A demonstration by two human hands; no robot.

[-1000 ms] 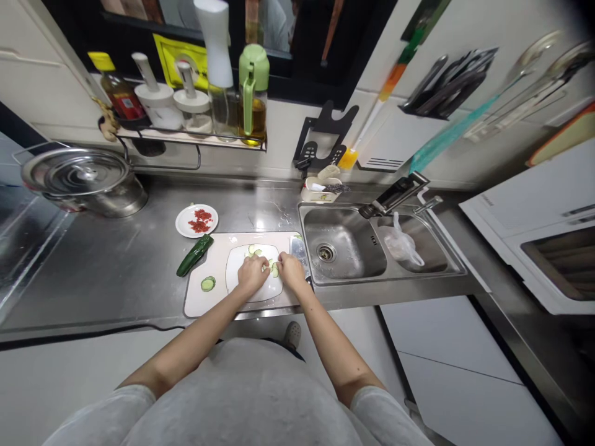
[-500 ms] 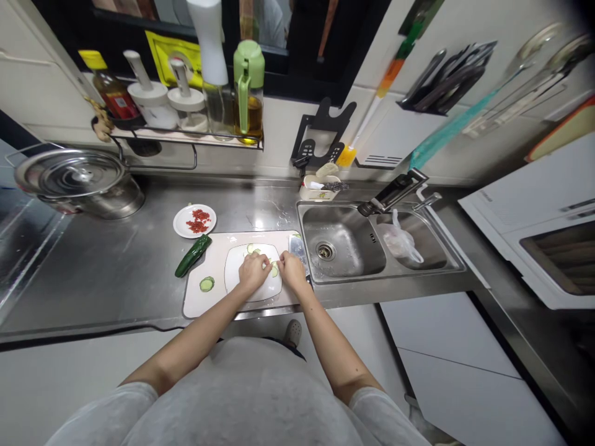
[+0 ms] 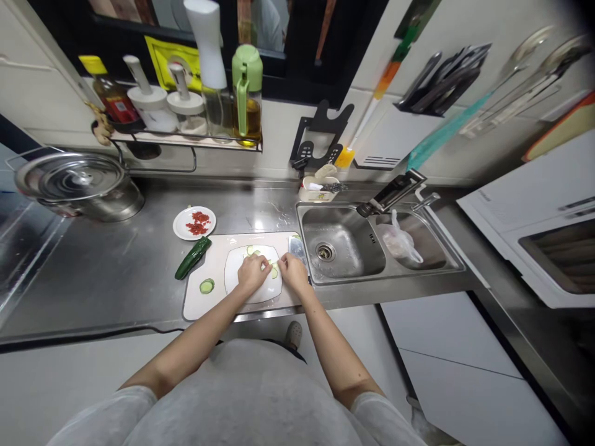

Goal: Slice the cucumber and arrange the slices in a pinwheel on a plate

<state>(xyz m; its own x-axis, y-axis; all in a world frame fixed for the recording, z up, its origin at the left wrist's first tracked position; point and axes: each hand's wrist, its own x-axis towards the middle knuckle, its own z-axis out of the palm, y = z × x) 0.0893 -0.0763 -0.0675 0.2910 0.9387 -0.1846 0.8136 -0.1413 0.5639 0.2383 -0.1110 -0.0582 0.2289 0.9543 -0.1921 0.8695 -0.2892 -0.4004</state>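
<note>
In the head view, thin cucumber slices (image 3: 274, 271), pale green with darker rims, lie on a squarish white plate (image 3: 267, 293) with a dark edge line, which rests on the pale cutting board (image 3: 198, 305). Some sit near the plate's far edge, others between the hands. On the board's left part lies a round cucumber piece (image 3: 207, 285); beside it, a dark green, glossy cucumber (image 3: 193, 257) slants across the board's edge.

Both forearms reach forward and converge. The left hand (image 3: 251, 272) bends over the plate, fingers curled; the right hand (image 3: 294, 272) faces it across a narrow gap, fingertips bunched at the plate's right edge. Whether either pinches a slice, I cannot tell.
</note>
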